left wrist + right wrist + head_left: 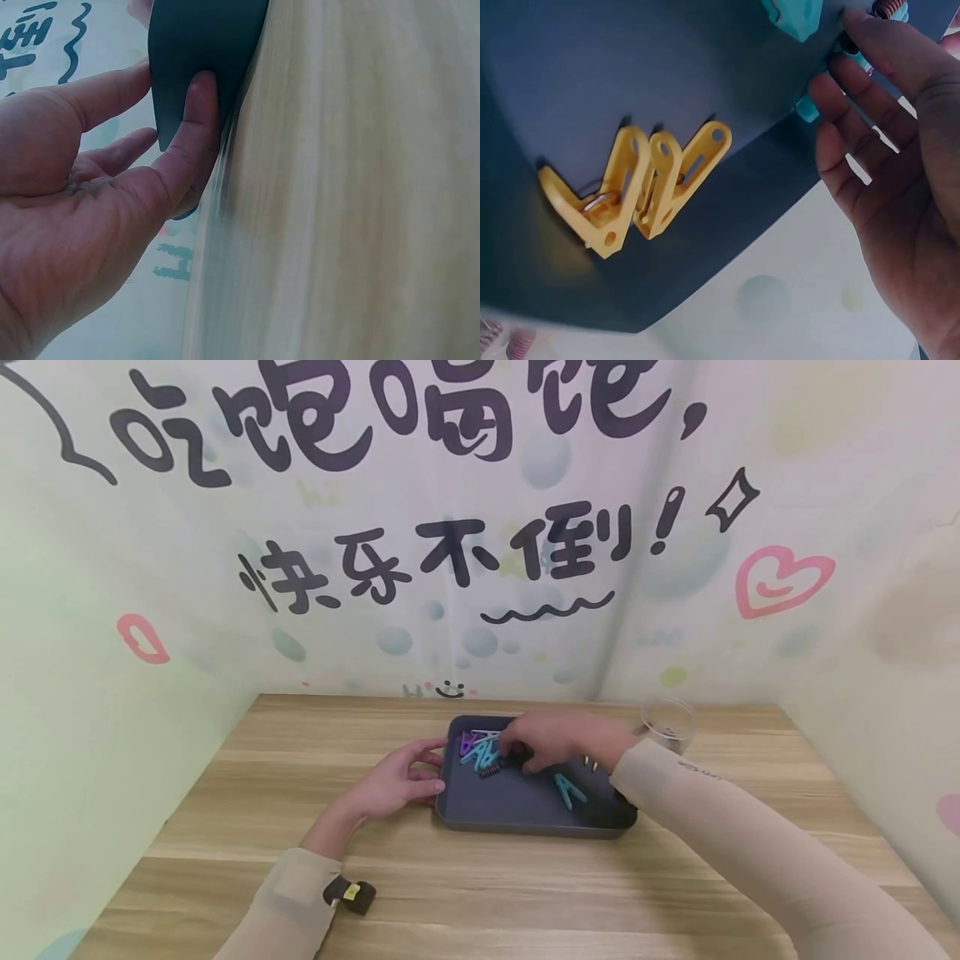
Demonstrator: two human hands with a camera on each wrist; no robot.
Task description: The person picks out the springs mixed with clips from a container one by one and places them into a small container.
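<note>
A dark grey tray (510,802) lies on the table. My left hand (401,781) touches its left end, thumb towards the front; in the left wrist view the fingers rest on the tray wall (202,37). Over the tray's far middle, my right hand (555,739) pinches a small dark spring (847,41), mostly hidden by thumb and fingers. Close by lie teal clothespins (483,756), a purple clothespin (467,742), a white one, and a dark coiled spring (489,769). One teal clothespin (568,791) sits apart. Two yellow clothespins (645,180) lie near the tray's right end.
A clear plastic cup (667,722) stands beyond the tray's right end, partly behind my right forearm; coiled springs (519,343) show there in the right wrist view. A printed cloth wall (450,652) borders the wooden table (480,893) at the back.
</note>
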